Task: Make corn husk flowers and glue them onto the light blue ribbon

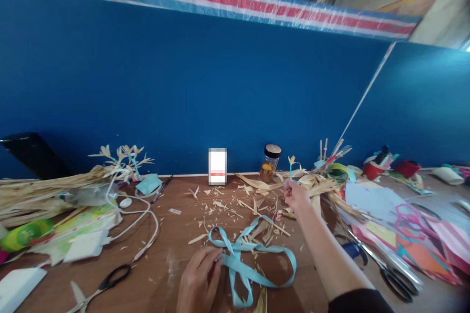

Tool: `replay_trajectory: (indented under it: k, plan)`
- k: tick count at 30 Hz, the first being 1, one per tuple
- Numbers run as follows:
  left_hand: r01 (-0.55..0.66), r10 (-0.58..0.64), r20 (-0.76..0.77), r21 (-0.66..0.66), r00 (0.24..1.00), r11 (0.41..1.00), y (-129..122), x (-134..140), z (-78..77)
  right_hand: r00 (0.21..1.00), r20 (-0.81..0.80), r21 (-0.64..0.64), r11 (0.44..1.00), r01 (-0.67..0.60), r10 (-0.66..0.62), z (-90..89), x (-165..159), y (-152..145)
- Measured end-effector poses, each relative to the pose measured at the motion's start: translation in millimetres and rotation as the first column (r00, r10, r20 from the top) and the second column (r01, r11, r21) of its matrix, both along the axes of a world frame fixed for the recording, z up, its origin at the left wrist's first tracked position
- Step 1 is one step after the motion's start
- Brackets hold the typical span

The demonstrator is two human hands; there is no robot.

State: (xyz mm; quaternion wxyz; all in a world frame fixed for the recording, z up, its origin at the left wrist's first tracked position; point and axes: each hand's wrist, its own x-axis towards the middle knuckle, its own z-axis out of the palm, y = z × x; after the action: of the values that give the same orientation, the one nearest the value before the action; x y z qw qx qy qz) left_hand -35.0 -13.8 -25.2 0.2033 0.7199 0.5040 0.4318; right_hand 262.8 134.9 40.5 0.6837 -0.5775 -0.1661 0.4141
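Observation:
My left hand (199, 278) rests low at the middle of the table, its thumb and fingers pinched on one end of a light blue ribbon (244, 270). The rest of the ribbon lies in loose loops on the wood to the right. My right arm is stretched forward, and my right hand (294, 196) is closed around the lower end of a small husk flower (291, 166) with a blue-wrapped stem. The flower stands upright above the fingers. Dried husk strips (317, 183) lie right beside this hand.
A lidded jar (270, 162) stands near the blue partition (205, 78). Husk scraps litter the brown table (165, 274). Scissors (105, 283) lie at the front left, more scissors (394, 279) at the right. A white cable (156, 225) and a bunch of husk flowers (125, 159) are on the left.

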Motion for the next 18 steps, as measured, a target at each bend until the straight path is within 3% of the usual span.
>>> replay_trajectory:
  k: [5,8,10,14,17,18]
  plan:
    - [-0.021,0.027,0.108,-0.062,0.994,0.998,-1,1,3.4,0.995,0.094,-0.115,0.993,0.000,0.011,11.2,-9,12]
    - [-0.069,0.089,0.181,-0.114,0.980,0.991,2,-1,3.3,0.975,0.208,-0.111,0.992,-0.054,0.076,11.3,-28,-4]
    - [-0.109,0.137,0.227,-0.134,0.964,0.985,4,-2,3.2,0.934,0.300,-0.083,0.981,-0.177,0.194,8.9,-47,-24]
    - [-0.166,0.204,0.242,-0.170,0.948,0.971,6,-3,2.6,0.725,0.466,-0.076,0.839,-0.538,0.507,3.8,-90,-73]
    - [-0.215,0.254,0.249,-0.173,0.935,0.961,6,-4,2.7,0.552,0.608,-0.110,0.749,-0.653,0.571,1.7,-117,-101]
    - [-0.240,0.277,0.254,-0.167,0.927,0.956,6,-4,2.8,0.439,0.713,-0.146,0.728,-0.669,0.547,1.5,-125,-107]
